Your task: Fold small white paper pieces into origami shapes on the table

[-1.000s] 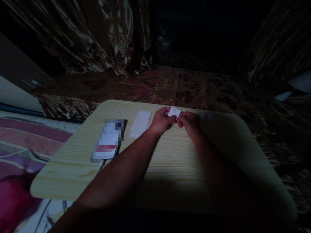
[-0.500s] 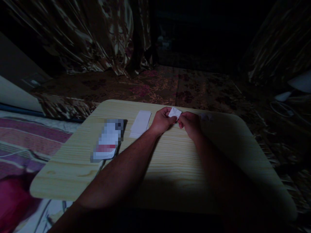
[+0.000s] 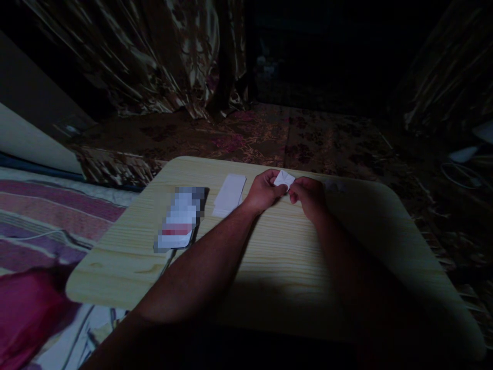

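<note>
A small folded white paper (image 3: 284,180), roughly square with crease lines on its face, is held up over the far part of the wooden table (image 3: 277,257). My left hand (image 3: 265,191) grips it from the left, thumb on the front and fingers behind. At the paper's lower right edge, my right hand (image 3: 310,196) pinches with thumb and curled fingers. Left of my left hand lies a stack of white paper strips (image 3: 230,192). Small pale pieces (image 3: 334,185) lie in shadow beyond my right hand, too dim to make out.
A blurred-out flat object, phone-like in shape (image 3: 179,218), lies on the table's left side. A striped bed cover (image 3: 57,216) and red cloth (image 3: 31,313) are at the left. Patterned curtains (image 3: 185,56) hang behind. A white cable (image 3: 462,172) lies at the dark right.
The whole view has shifted, so things appear slightly farther right. Both hands keep hold of the folded paper, which looks slightly turned.
</note>
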Demonstrator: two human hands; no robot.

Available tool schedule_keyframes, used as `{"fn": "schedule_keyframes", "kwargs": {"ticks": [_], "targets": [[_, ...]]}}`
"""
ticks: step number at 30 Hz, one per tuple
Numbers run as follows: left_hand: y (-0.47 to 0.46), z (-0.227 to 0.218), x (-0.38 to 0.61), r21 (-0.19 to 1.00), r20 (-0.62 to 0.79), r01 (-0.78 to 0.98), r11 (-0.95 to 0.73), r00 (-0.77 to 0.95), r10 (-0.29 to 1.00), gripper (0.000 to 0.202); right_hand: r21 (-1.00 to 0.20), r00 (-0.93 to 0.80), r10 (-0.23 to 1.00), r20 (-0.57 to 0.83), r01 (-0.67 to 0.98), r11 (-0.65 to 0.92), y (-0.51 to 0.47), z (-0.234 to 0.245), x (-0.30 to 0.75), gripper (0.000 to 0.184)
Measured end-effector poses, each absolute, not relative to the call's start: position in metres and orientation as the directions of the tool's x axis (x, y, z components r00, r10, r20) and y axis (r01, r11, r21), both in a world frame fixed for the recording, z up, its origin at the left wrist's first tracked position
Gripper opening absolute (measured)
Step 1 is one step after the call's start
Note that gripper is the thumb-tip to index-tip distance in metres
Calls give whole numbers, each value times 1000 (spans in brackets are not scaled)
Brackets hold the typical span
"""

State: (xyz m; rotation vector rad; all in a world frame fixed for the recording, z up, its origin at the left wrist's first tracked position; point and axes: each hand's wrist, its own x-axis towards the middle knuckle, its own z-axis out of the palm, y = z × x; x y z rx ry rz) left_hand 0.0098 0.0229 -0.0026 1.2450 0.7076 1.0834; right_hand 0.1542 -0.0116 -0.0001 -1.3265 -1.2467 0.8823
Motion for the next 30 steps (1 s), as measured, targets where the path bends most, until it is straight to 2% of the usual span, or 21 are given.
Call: {"fn": "schedule_keyframes", "kwargs": {"ticks": [9,17,25,30], "targets": [[22,-3,10,966,144,-255,-45,383,913,34,-957,173,979,104,285,52,-17,16,152,13],[21,0,9,966,148,-256,-44,404,903,34,-977,136,986,96,201,67,-19,19,152,13],[21,-1,11,956,153,-293,-26,422,893,37,-931,181,976,123,361,51,-13,10,154,14],[20,0,11,956,145,-294,-17,419,896,37,-955,184,979,84,296,26,-13,12,153,14]]}}
